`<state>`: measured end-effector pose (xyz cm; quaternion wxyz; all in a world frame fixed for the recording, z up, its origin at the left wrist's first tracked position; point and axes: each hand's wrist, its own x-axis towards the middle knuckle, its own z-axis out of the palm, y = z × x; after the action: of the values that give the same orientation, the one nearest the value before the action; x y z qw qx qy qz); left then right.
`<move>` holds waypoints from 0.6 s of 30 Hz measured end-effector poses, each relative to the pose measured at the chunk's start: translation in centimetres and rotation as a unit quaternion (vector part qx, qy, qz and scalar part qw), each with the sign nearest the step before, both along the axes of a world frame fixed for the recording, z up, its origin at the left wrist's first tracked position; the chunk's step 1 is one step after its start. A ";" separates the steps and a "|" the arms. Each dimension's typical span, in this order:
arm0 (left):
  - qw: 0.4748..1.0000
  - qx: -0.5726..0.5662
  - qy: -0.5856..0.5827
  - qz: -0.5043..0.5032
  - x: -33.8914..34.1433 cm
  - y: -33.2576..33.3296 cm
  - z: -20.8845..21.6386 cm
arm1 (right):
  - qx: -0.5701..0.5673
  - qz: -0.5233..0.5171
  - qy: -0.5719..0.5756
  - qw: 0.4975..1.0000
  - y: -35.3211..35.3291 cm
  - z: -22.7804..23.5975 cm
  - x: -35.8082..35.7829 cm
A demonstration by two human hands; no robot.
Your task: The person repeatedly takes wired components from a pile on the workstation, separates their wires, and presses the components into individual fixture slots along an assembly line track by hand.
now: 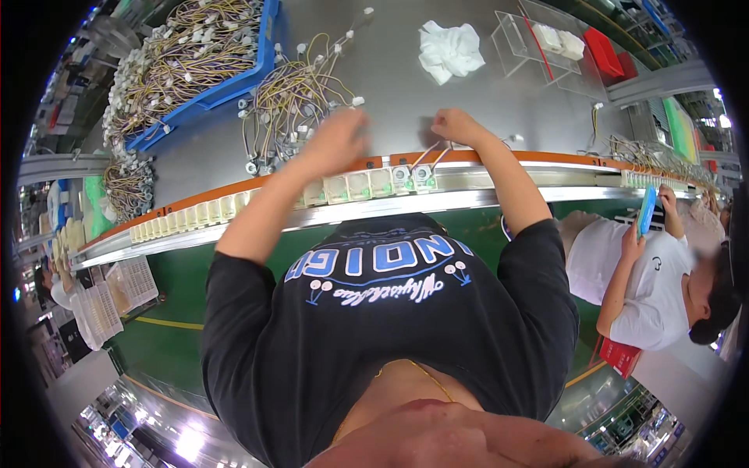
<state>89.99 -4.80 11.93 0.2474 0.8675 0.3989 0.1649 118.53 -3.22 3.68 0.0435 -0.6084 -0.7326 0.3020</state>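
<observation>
My left hand (339, 144), smeared by motion, hovers over the near side of a loose pile of wire leads with connectors (292, 101). Its fingers are too blurred to read. Farther right, my right hand (459, 127) is closed just above the bench, fingertips curled together; what they grip, if anything, is hidden. Below it, pale wires (437, 154) rise from two white square housings with round grey inserts (413, 179). These stand at the right end of a row of similar white housings (226, 207) along the bench's front rail. A small white connector (516, 138) lies right of my right wrist.
A blue bin (211, 97) heaped with wire leads stands at the back left. On the metal bench lie a crumpled white cloth (451, 51) and a clear acrylic stand (530, 47), near red bins (602, 54). A person in white (655, 288) holds something blue at the right.
</observation>
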 end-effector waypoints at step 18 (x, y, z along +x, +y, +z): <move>0.964 0.041 -0.047 0.258 -10.3 13.4 9.3 | 0.177 0.000 0.052 0.983 -0.2 7.0 -4.7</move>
<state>79.74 8.60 21.19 0.1788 0.7360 0.5898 0.2801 113.81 -3.38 10.68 0.1885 -0.5744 -0.7715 0.1984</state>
